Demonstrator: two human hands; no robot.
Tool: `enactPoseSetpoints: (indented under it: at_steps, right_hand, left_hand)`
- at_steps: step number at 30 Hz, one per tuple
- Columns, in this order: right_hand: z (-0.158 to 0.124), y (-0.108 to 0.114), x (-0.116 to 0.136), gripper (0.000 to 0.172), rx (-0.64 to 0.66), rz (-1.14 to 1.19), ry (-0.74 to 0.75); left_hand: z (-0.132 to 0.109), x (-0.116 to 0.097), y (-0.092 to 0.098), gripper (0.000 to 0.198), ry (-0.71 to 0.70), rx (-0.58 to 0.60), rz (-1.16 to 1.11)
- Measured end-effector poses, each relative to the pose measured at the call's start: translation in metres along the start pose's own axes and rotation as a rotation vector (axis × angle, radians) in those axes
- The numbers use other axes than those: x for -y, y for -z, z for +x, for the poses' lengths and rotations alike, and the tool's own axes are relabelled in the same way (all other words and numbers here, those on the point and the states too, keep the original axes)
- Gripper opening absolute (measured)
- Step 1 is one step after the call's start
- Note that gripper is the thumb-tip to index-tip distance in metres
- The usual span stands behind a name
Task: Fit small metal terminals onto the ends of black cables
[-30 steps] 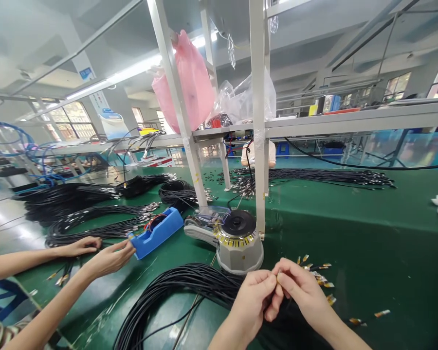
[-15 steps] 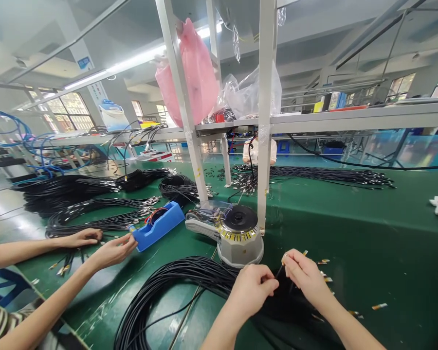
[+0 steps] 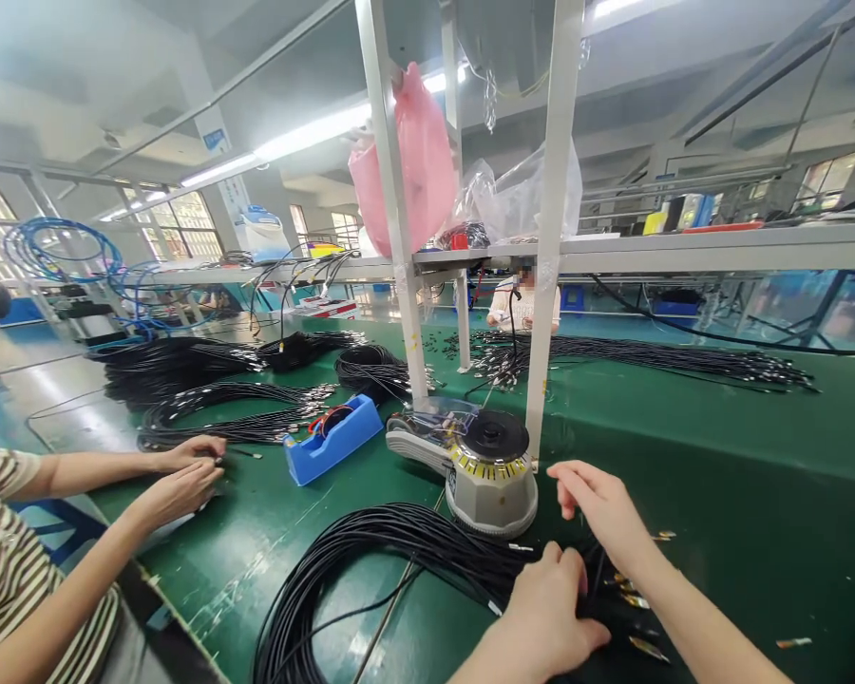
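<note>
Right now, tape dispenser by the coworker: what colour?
Blue tape dispenser, clearest in the head view.

A coil of cables (image 3: 370, 560) lies on the table (image 3: 741, 475) left of the left hand (image 3: 548, 617), a tape dispenser (image 3: 488, 465) stands just behind both hands, left of the right hand (image 3: 602, 508), and a tape holder (image 3: 334, 437) sits farther left.

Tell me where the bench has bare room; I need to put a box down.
Bare green mat lies right of the tape dispenser, before the far cables. Crowded: the cable bundle under the left hand; right hand hovers.
</note>
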State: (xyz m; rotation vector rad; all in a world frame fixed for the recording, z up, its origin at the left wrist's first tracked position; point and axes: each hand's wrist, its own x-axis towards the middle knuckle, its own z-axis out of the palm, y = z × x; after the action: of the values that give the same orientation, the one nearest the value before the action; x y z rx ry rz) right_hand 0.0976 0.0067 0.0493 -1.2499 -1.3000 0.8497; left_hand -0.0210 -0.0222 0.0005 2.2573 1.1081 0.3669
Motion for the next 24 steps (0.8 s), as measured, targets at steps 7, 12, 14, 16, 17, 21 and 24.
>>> enactPoseSetpoints:
  at_steps: [7, 12, 14, 16, 17, 21, 24]
  right_hand:
    - [0.024, -0.033, -0.003, 0.032, 0.124, 0.041, -0.117]
    - [0.023, -0.038, 0.004, 0.018, 0.093, 0.058, -0.053]
    - [0.015, -0.035, 0.015, 0.016, 0.066, 0.064, -0.012]
    - [0.002, -0.028, 0.03, 0.014, 0.062, 0.078, 0.021]
    - [-0.006, -0.023, 0.038, 0.014, 0.06, 0.084, 0.036]
    - [-0.043, 0.002, 0.06, 0.015, 0.08, 0.016, 0.137]
    - [-0.062, 0.018, 0.053, 0.017, 0.112, -0.038, 0.114]
  left_hand:
    - [0.008, 0.007, -0.027, 0.019, -0.324, 0.131, 0.345]
    - [-0.008, 0.0, -0.021, 0.029, -0.502, 0.073, 0.367]
    - [-0.014, -0.004, -0.015, 0.021, -0.513, 0.076, 0.371]
    - [-0.016, -0.006, -0.013, 0.017, -0.519, 0.06, 0.341]
    - [-0.017, -0.007, -0.013, 0.018, -0.52, 0.061, 0.325]
    - [-0.015, -0.01, -0.022, 0.025, -0.528, 0.136, 0.316]
    - [-0.015, -0.015, -0.029, 0.017, -0.515, 0.198, 0.38]
